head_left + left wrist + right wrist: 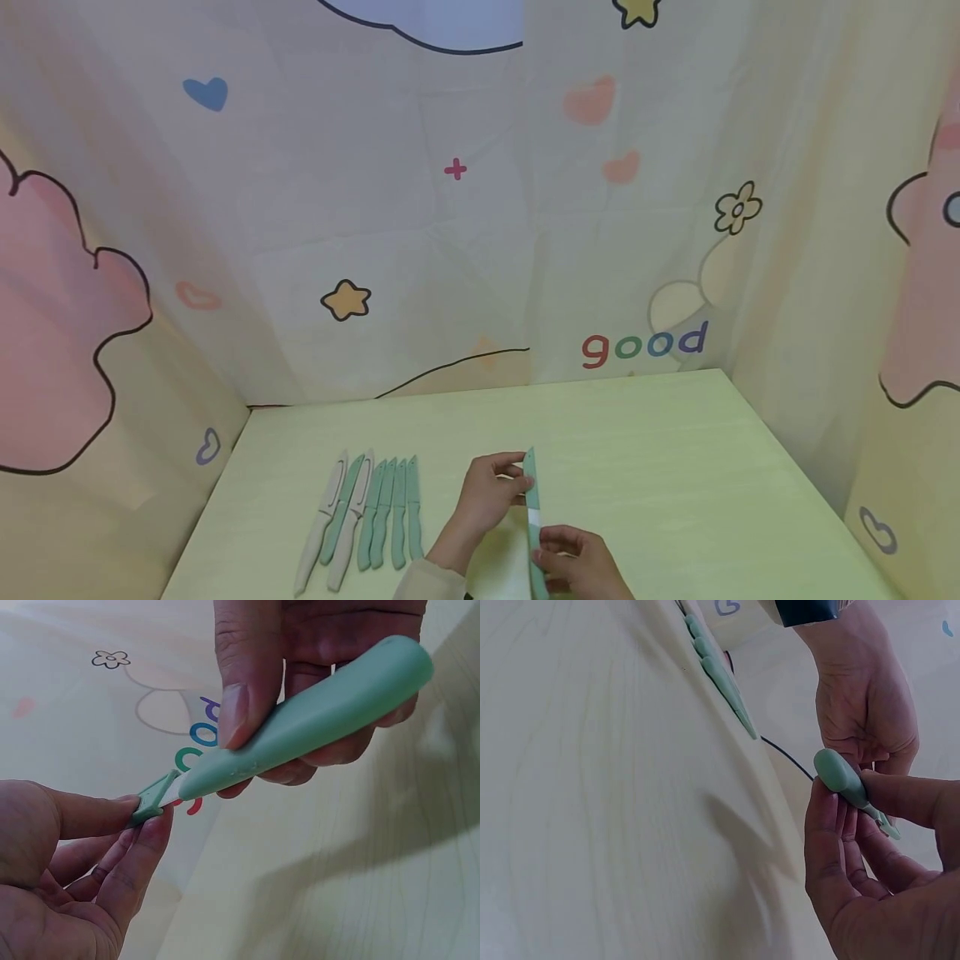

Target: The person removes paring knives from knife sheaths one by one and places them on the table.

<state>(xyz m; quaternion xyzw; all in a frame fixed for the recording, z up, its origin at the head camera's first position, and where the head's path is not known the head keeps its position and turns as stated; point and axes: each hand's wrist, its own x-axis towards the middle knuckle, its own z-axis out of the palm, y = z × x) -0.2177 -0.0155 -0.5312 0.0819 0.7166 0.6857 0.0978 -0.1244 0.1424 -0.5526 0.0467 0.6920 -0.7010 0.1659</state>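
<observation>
A green knife stands between my two hands above the table. Its handle (315, 720) is gripped by my right hand (588, 562), thumb on one side and fingers on the other. My left hand (487, 492) pinches the green blade cover (154, 796) between thumb and fingers. A short stretch of pale blade (533, 517) shows between cover and handle, so the cover sits partway off the handle end. The rest of the blade is hidden inside the cover.
Left of my hands, several covered knives lie side by side on the pale table (675, 467): green knives (400, 517) and two with whitish handles, one a white knife (312, 542) at the far left. A printed curtain (480, 250) encloses the table's back and sides.
</observation>
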